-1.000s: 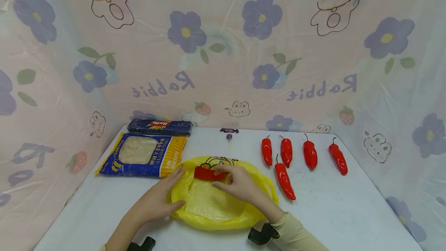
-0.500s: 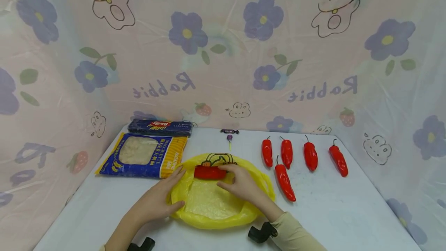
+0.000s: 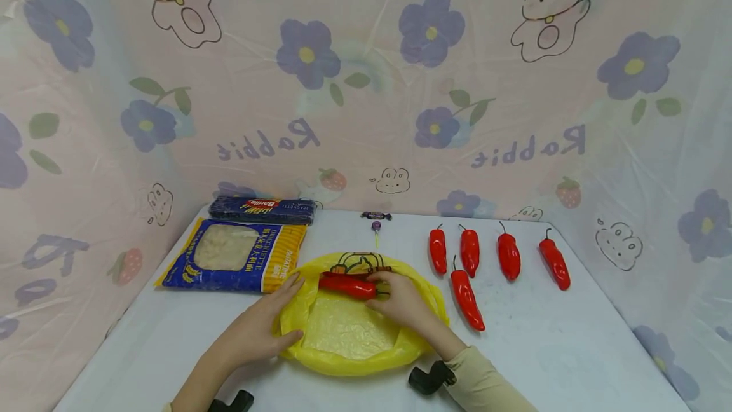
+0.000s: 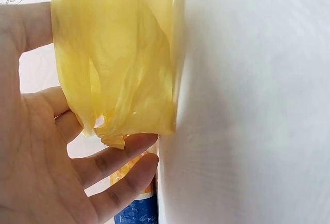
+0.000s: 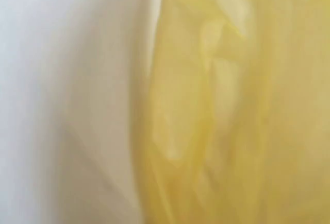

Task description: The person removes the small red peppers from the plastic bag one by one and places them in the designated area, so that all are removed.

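A yellow plastic bag (image 3: 354, 364) lies in the middle with its mouth spread wide. Inside, at the far side, a red chili pepper (image 3: 349, 286) lies crosswise, stem to the right; a sliver of red shows behind it. My right hand (image 3: 403, 302) reaches into the bag, thumb and fingers apart around the stem end. My left hand (image 3: 251, 330) rests against the bag's left side with thumb and fingers spread; in the left wrist view its fingers (image 4: 116, 157) touch the yellow film. Only blurred yellow plastic (image 5: 227, 105) fills most of the right wrist view.
Several red chili peppers (image 3: 467, 301) lie on the white table (image 3: 577, 348) to the right. An orecchiette pasta bag (image 3: 229, 253) and a spaghetti pack (image 3: 262, 210) lie at the back left. Behind the yellow bag are a lollipop (image 3: 375, 226) and a wrapped candy (image 3: 375, 215).
My right hand has let go of the pepper in the bag and drawn back to the right, uncovering its stem. The pepper has turned slightly. My left hand has stayed in place.
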Available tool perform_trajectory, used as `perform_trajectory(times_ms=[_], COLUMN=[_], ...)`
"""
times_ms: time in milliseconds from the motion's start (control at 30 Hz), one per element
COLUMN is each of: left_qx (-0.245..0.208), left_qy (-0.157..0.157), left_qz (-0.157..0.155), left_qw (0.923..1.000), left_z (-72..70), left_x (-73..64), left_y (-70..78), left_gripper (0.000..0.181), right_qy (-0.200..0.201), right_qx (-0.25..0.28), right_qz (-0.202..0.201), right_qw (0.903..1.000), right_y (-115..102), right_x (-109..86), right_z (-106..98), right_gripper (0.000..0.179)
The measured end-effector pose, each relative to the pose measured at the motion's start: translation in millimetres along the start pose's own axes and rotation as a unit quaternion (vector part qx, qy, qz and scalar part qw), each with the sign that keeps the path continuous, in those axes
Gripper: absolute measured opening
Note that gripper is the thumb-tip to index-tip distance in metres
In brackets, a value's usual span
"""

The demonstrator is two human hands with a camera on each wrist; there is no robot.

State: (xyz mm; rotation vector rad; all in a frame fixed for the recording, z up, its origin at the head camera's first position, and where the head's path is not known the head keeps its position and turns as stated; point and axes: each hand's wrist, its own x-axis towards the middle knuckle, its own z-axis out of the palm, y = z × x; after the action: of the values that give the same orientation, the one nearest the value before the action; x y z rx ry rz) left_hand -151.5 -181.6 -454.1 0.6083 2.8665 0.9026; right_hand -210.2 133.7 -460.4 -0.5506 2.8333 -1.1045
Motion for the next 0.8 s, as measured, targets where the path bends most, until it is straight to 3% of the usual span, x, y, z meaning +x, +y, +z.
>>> perform_trajectory(times_ms=[167,800], left_qx=[0.002,0.008], left_qy=[0.0,-0.005], left_qz=[-0.003,-0.013], left_qw=[1.0,0.9999], left_z=[0.5,0.5], left_x=[0.2,0.6], left_y=[-0.8,-0.6], left_gripper=[0.09,0.091], right_qy=[-0.013,-0.013], right_qx=[0.0,0.013], right_qz=[0.022,0.018], right_qw=[0.9997,0.9997], right_y=[2.8,6.2], right_x=[1.0,0.9], right_z=[-3.9,-1.0], right_gripper=[0.043,0.041])
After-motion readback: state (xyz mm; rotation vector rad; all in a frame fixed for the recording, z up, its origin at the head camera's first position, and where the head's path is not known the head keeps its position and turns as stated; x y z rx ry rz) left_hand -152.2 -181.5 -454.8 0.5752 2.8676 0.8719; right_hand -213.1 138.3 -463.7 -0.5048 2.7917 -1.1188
